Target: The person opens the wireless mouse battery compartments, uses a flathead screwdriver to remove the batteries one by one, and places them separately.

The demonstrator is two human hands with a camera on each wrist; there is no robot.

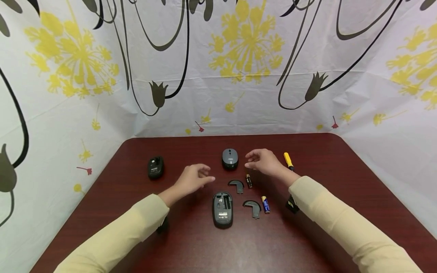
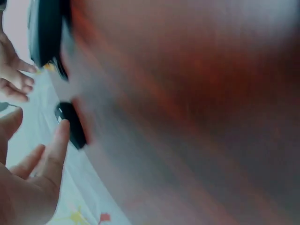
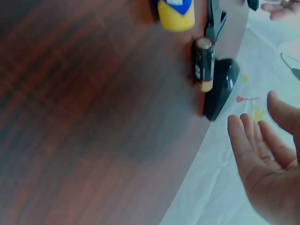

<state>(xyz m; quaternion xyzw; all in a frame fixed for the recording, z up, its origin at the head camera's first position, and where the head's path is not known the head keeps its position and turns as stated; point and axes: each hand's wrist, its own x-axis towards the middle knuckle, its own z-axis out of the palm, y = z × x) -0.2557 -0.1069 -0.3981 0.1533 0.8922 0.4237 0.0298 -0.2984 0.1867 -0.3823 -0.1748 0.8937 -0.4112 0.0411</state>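
In the head view both hands hover over the table with loosely bent fingers and hold nothing. My left hand [image 1: 192,179] is left of a grey-topped computer mouse [image 1: 230,158]; my right hand [image 1: 265,162] is just right of it. Nearer to me, an upside-down mouse [image 1: 222,210] shows its uncovered battery compartment. Two dark curved battery covers [image 1: 237,185] [image 1: 253,208] lie to its right. Beside them are a black-and-gold battery [image 1: 249,181] and a blue-and-yellow battery [image 1: 265,204]. The right wrist view shows the right hand [image 3: 267,173] with fingers and thumb apart.
Another black mouse [image 1: 155,167] lies at the left on the dark red table [image 1: 191,242]. A yellow-handled screwdriver [image 1: 288,160] lies at the right, partly hidden by the right forearm. Patterned white cloth [image 1: 191,76] hangs behind the table.
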